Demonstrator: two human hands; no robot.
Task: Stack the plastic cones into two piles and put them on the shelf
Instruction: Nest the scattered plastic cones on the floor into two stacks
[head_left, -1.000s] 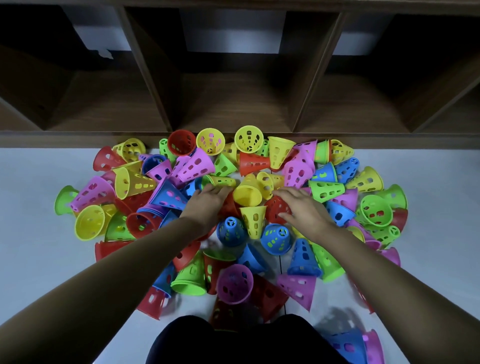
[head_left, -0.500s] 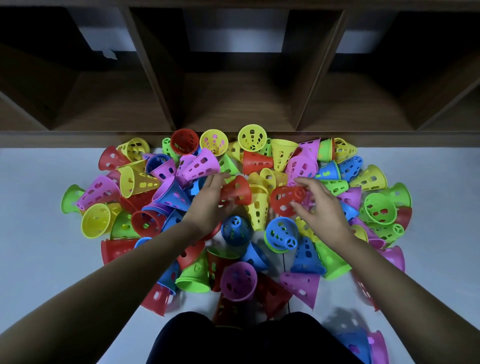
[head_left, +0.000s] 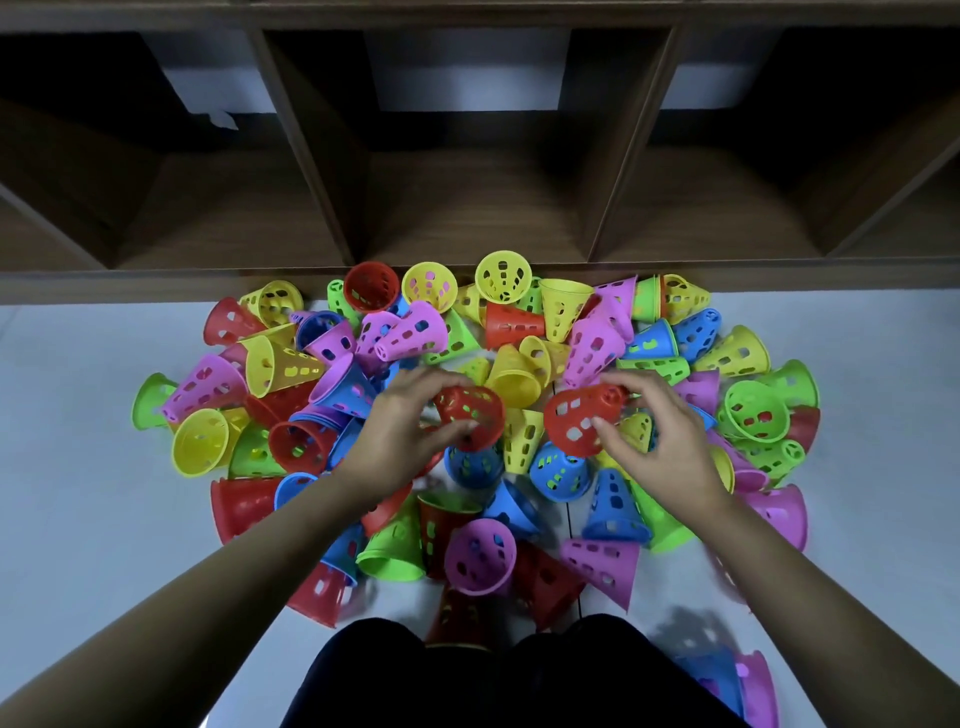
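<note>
Left hand (head_left: 395, 441) fingers (head_left: 415, 379) clamped on left red cone (head_left: 470, 415), right hand (head_left: 662, 441) gripped right red cone (head_left: 579, 418), both over the loose cones (head_left: 514, 374) mid-floor (head_left: 78, 493). Wide mouths roughly faced each other, close together but not touching. One likely needed flipping to nest.

Dim shelf, bright floor, wide-angle bowing, slight blur

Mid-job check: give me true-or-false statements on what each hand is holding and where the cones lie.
1. The left hand grips a red perforated plastic cone. True.
2. The right hand holds a blue cone. False: it holds a second red perforated plastic cone.
3. The two held cones are nested together. False: they are apart.
4. The heap of loose coloured plastic cones lies on the pale floor before the brown wooden shelf. True.
</note>
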